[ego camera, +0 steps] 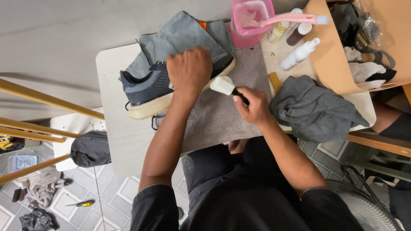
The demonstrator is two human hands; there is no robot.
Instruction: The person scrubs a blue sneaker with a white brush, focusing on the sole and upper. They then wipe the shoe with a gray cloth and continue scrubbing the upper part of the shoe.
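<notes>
A dark navy sneaker (147, 87) with a cream sole lies on its side on a grey towel (218, 115) spread over a small white table (115, 128). My left hand (189, 70) presses down on the sneaker's upper and holds it in place. My right hand (253, 105) grips the dark handle of a brush with a white head (222, 85). The brush head touches the sole near the sneaker's right end. A grey cloth (182, 36) lies under and behind the sneaker.
A pink tub (248, 25) with a pink toothbrush (299, 18) across it stands at the back. Bottles (299, 53) stand beside it. A crumpled grey cloth (314, 109) lies right. A cardboard box (385, 42) holds items. A fan (368, 205) and wooden rails (38, 98) flank me.
</notes>
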